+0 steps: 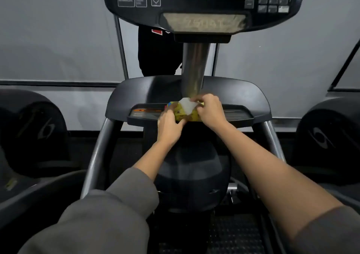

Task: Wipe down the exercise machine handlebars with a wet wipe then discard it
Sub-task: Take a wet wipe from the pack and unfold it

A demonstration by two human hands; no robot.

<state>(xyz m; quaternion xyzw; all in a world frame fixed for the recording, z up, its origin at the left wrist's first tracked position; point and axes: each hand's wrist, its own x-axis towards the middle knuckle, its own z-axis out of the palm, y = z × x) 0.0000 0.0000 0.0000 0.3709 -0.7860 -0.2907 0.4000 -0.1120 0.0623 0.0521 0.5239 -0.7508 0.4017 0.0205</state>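
One yellow wipe pack (186, 115) rests on the machine's black tray (241, 115), near its front edge at 12 o'clock. The left hand (169, 126) clasps the pack's 9 o'clock end. The right hand (209, 110) pinches one white wet wipe (186, 105) protruding upward. Two grey handlebars (97, 156) flank the arms, unobstructed.

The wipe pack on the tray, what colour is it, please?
Mainly yellow pack, seen in the head view.
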